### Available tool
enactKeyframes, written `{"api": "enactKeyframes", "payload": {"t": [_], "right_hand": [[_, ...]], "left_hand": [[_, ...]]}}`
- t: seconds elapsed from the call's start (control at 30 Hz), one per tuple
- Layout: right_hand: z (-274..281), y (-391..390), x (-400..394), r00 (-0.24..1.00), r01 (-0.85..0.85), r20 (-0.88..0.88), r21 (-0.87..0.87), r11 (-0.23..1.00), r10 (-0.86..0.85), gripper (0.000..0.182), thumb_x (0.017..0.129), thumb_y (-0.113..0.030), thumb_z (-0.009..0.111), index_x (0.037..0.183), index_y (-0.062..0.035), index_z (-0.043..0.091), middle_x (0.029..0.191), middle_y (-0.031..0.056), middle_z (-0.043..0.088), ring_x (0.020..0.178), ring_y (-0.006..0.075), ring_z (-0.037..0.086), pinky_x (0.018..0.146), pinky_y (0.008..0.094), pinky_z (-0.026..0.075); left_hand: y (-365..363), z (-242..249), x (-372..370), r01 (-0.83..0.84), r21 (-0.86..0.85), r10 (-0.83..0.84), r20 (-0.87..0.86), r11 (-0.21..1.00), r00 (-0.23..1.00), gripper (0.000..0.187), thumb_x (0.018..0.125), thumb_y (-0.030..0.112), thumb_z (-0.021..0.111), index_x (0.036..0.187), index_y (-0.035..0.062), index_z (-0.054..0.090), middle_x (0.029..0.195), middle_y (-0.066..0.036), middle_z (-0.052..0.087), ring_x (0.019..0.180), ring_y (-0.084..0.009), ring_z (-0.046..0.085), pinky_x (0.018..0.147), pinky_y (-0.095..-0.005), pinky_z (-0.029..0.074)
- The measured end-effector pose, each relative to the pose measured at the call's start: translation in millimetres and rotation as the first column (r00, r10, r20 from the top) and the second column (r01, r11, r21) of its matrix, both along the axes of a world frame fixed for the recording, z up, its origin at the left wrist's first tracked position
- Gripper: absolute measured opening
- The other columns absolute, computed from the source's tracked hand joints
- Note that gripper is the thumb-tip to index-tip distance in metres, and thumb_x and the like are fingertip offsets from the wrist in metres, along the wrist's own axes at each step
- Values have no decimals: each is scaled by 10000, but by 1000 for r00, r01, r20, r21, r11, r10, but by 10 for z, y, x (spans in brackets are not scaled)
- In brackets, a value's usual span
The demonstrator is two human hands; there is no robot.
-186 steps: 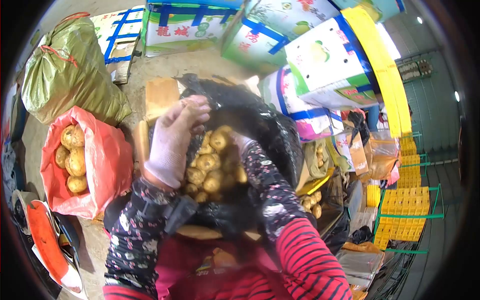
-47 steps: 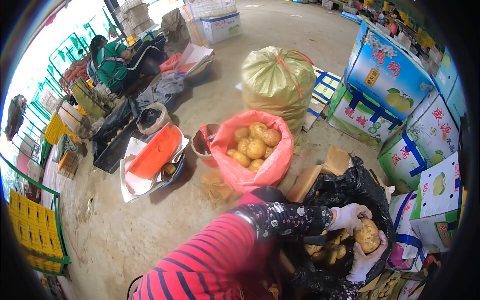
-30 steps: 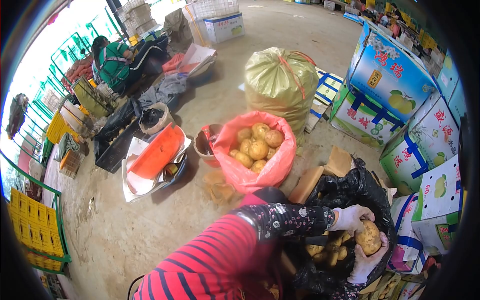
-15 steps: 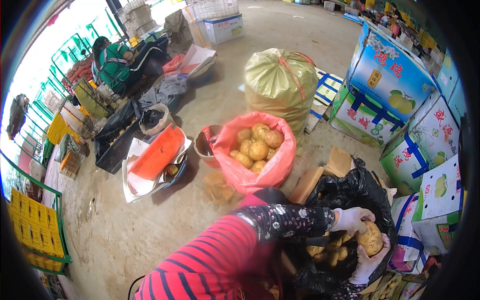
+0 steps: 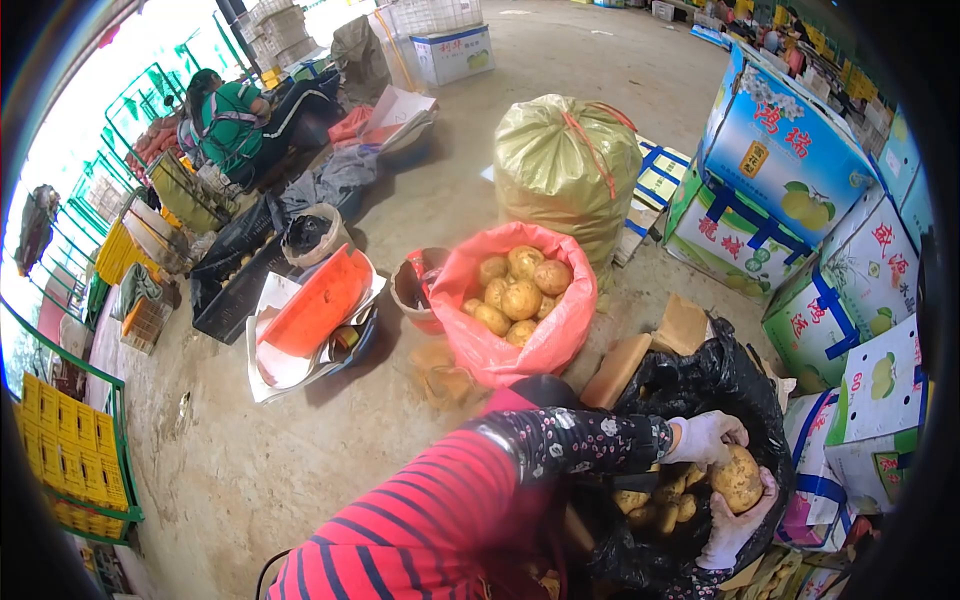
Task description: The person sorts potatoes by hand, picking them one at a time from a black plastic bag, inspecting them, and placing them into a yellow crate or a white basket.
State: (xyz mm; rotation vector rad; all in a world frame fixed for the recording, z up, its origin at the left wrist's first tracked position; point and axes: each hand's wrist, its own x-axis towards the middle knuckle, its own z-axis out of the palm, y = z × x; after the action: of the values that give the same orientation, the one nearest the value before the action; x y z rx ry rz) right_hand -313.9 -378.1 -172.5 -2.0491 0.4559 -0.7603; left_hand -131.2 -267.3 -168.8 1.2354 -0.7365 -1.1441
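My right hand (image 5: 738,530), in a pale glove, cups a large brown potato (image 5: 737,478) from below and the right, its fingers wrapped round it. My left hand (image 5: 706,438), gloved too, rests against the upper left side of the same potato with curled fingers; its fingertips are partly hidden. Both hands are over a container lined with a black plastic bag (image 5: 685,385). Smaller potatoes (image 5: 668,495) lie inside it, below my left forearm.
Ahead stands an open pink bag (image 5: 460,335) of large potatoes, with a tied yellow-green sack (image 5: 565,185) behind it. Fruit cartons (image 5: 785,150) are stacked on the right. An orange basin (image 5: 315,305) sits to the left. A person (image 5: 225,125) sits farther back.
The potato has shifted slightly left and down in my right hand, and its face has turned a little. My left fingers have moved slightly. The whole view has drifted a little.
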Motion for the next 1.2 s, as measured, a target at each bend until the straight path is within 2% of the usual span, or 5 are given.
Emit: {"api": "enactKeyframes", "payload": {"t": [0.23, 0.37, 0.6, 0.73, 1.2], "right_hand": [[79, 15, -8, 997, 44, 48, 228, 973, -56, 834, 670, -226, 815, 1350, -27, 376, 1341, 116, 402, 1275, 244, 392, 1113, 384, 278], [109, 43, -6, 986, 92, 82, 436, 895, -142, 848, 696, -302, 820, 1372, -45, 376, 1365, 113, 400, 1274, 243, 403, 1097, 384, 297], [7, -5, 2, 990, -4, 127, 459, 888, -62, 713, 801, -342, 731, 1361, -54, 396, 1372, 101, 408, 1257, 248, 425, 1083, 381, 317], [-43, -62, 9, 984, -60, 173, 583, 810, -52, 721, 798, -340, 706, 1363, -29, 384, 1359, 127, 418, 1265, 266, 430, 1062, 404, 364], [-41, -69, 19, 990, -99, 140, 502, 859, 32, 705, 793, -369, 645, 1350, 5, 427, 1356, 134, 436, 1264, 273, 438, 1070, 405, 362]], "left_hand": [[-262, -434, 62, -102, -37, 104, 63, 994, 993, 493, 713, 31, 622, 1202, 3, 568, 1193, -168, 566, 1030, -249, 611, 802, -425, 567], [-33, 32, 19, -339, 290, 179, 461, 895, 869, 768, 735, 219, 722, 1427, 145, 397, 1485, -223, 260, 1372, -426, 266, 1101, -530, 300], [52, 59, -42, 281, 75, -216, -464, 957, 859, 741, 856, 262, 639, 1474, 204, 236, 1264, -188, 520, 965, -304, 640, 628, -404, 567], [69, 40, -67, 171, 79, -136, -326, 982, 935, 639, 834, 206, 636, 1397, 216, 334, 1098, -144, 575, 662, -216, 624, 536, -346, 518], [21, 65, -105, 84, 75, -79, -67, 994, 995, 738, 729, 83, 697, 1375, 116, 341, 1058, -126, 583, 636, -168, 594, 527, -278, 508]]}}
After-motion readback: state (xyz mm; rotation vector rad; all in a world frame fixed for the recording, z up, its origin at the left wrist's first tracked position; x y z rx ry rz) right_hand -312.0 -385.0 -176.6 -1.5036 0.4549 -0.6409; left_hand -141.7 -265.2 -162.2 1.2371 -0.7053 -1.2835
